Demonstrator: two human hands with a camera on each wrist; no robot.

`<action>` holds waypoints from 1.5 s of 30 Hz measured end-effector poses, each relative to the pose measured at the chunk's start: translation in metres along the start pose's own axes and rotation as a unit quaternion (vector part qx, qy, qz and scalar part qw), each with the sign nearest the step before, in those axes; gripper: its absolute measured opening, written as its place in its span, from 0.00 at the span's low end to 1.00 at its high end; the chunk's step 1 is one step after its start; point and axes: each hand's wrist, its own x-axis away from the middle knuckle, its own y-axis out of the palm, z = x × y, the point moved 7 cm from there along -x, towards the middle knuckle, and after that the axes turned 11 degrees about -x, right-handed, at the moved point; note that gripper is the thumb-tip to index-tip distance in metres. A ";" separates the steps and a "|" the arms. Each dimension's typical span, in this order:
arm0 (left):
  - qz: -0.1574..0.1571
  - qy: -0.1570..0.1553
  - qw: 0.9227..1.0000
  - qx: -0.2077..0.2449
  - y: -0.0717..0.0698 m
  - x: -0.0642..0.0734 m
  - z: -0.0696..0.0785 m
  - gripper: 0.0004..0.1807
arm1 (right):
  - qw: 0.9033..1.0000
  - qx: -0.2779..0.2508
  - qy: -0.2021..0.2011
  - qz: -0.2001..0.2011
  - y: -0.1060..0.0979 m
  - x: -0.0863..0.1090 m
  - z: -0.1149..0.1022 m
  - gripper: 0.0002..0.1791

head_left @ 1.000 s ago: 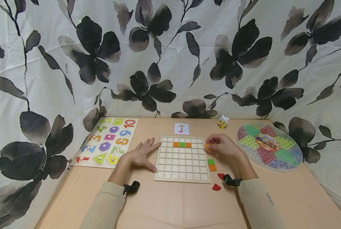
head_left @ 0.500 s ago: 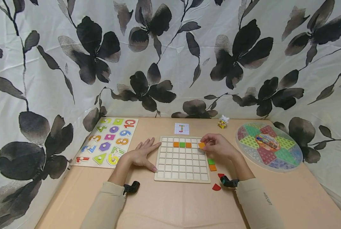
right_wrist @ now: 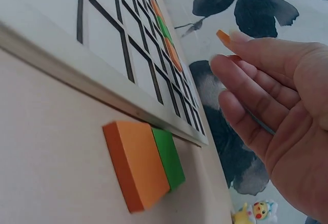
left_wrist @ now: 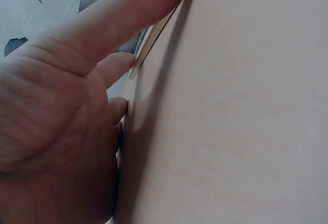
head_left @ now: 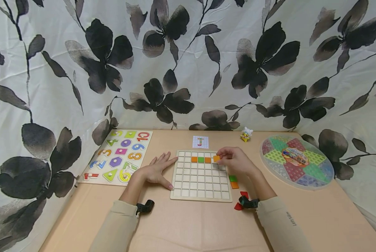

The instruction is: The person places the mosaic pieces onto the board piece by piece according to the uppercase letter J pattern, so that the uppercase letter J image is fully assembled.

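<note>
A square board with a grid of white cells lies mid-table. Orange, green and orange tiles fill three cells side by side in its second row; the green tile is the middle one. My right hand pinches an orange square tile between thumb and finger, just right of that row; the right wrist view shows the tile's edge at the fingertips. With fingers spread, my left hand touches the board's left edge. Another green tile and orange tile lie beside the board's right edge.
Red quarter-round pieces lie near the right wrist camera. A small grid card sits behind the board. A number puzzle is at left, a round patterned box at right, and a small figurine at the back.
My right hand has carried the orange tile leftward from beside the board's right edge to over its second row. The left hand has stayed in place.
</note>
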 end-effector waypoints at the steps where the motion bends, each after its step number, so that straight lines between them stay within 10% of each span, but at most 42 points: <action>1: 0.001 0.000 1.000 0.000 0.000 0.000 0.000 0.69 | 1.000 0.001 0.000 0.001 0.001 0.000 0.000 0.13; 45: -0.002 -0.003 1.000 0.002 0.001 0.000 0.000 0.69 | 0.997 0.055 -0.047 0.000 0.047 -0.016 -0.010 0.11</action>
